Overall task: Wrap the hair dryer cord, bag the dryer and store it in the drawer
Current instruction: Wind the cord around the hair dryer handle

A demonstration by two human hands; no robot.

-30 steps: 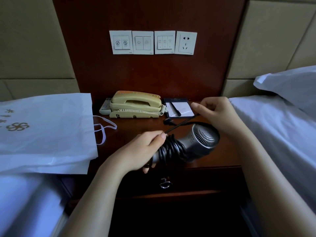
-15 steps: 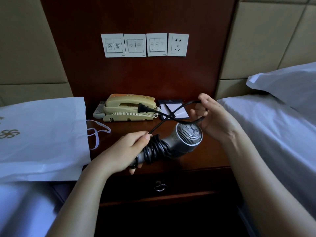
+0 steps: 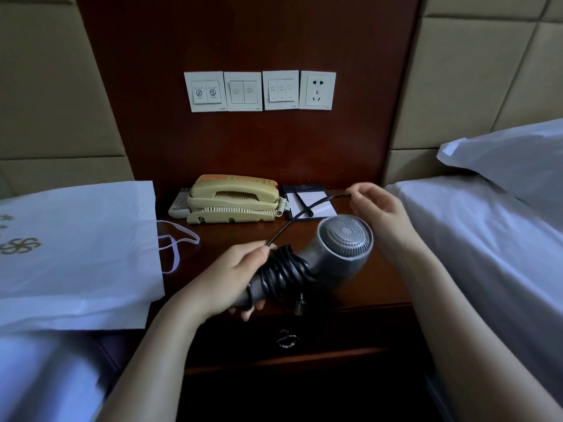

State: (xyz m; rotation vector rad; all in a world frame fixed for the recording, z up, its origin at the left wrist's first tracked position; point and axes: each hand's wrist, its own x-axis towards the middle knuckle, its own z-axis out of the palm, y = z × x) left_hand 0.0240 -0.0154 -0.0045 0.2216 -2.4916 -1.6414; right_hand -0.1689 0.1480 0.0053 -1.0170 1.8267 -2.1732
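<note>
A dark nightstand [image 3: 380, 278] stood between two beds. Left hand [image 3: 231, 275] gripped the dryer [image 3: 338, 251]; right hand [image 3: 377, 208] pinched the cord [image 3: 307, 213], whose plug now hung low.

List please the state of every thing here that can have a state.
hair dryer: held, off the nightstand
cord: mostly wound round the handle, last length loose
left hand: gripping the handle
right hand: pinching the loose cord
white bag: lying flat
drawer: closed
telephone: handset on cradle
socket: nothing plugged in
</note>
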